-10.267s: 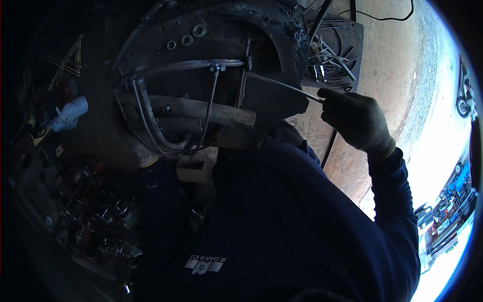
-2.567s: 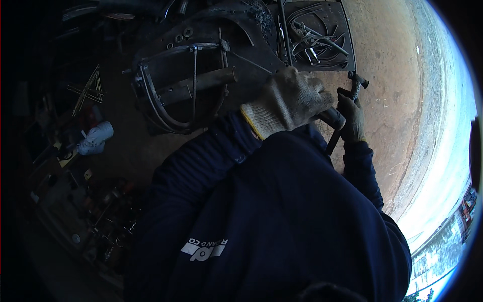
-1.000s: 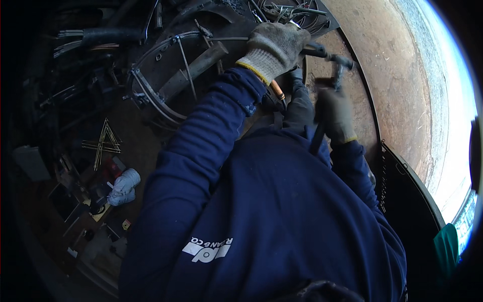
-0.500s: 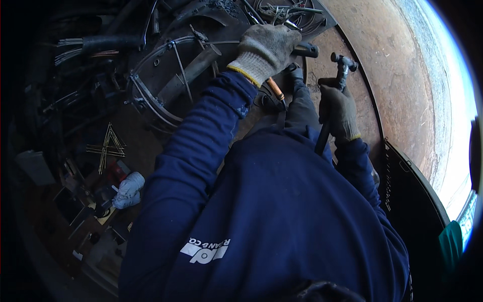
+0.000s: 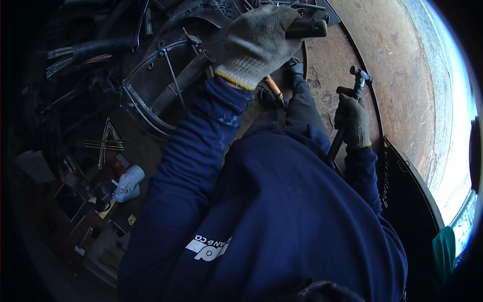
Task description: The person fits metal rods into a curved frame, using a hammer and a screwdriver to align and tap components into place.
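Observation:
My left hand [image 5: 259, 43], in a knitted grey work glove with a yellow-edged cuff, is wrapped round a black cylindrical handle [image 5: 309, 28]. The handle's blunt end sticks out to the right, and the rest of it is hidden by the glove. My right hand [image 5: 353, 121], gloved the same way, grips a hammer [image 5: 361, 80] by its shaft. Its metal head points up and away, while the dark shaft runs down below the fist. Just past my left wrist shows an orange, copper-coloured cylindrical piece [image 5: 274, 86], partly covered by the glove.
A curved metal frame [image 5: 173, 78] with cross rods and a pipe [image 5: 187, 75] stands at the left. Thin brass-coloured rods [image 5: 106, 142] and a pale cloth bundle [image 5: 129, 183] lie lower left. A dark panel edge [image 5: 412, 176] and green cloth [image 5: 444, 249] are at the right.
My left hand has risen toward the camera with the black handle in it. My right hand has shifted right and slightly down, carrying the hammer.

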Demonstrator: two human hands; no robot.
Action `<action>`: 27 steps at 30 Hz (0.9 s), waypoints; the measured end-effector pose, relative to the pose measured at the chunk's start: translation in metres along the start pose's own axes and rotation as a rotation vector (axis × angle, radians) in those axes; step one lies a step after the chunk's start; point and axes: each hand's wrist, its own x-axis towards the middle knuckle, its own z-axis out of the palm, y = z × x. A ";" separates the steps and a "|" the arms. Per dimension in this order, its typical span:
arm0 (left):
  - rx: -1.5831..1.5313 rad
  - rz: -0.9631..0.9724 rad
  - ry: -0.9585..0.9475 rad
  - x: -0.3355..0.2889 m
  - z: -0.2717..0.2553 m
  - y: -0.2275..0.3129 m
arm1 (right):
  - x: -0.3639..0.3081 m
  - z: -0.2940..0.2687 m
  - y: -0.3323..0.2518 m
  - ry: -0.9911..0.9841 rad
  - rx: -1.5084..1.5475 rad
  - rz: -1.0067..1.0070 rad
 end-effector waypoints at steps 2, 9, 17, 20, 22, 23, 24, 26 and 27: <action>0.001 0.019 0.039 0.001 -0.001 0.002 | 0.004 -0.004 -0.001 0.016 -0.004 0.008; 0.301 -0.132 -0.293 -0.001 0.010 0.014 | 0.024 0.009 -0.021 -0.026 -0.063 0.001; 0.241 -0.250 -0.267 0.011 0.002 0.026 | 0.058 0.018 -0.034 -0.057 -0.090 0.039; 0.248 -0.298 -0.414 0.013 0.001 0.025 | 0.064 0.023 -0.034 -0.054 -0.103 0.050; 0.163 -0.323 -0.234 0.026 -0.007 0.021 | 0.067 0.025 -0.036 -0.052 -0.121 0.055; 0.123 -0.334 -0.144 0.030 -0.010 0.020 | 0.069 0.025 -0.036 -0.054 -0.129 0.059; 0.144 -0.296 -0.196 0.027 -0.008 0.021 | 0.070 0.026 -0.035 -0.055 -0.137 0.063; 0.250 -0.194 -0.408 0.012 0.006 0.026 | 0.075 0.024 -0.038 -0.083 -0.165 0.093; 0.300 -0.142 -0.515 0.006 0.017 0.030 | 0.080 0.022 -0.038 -0.094 -0.179 0.110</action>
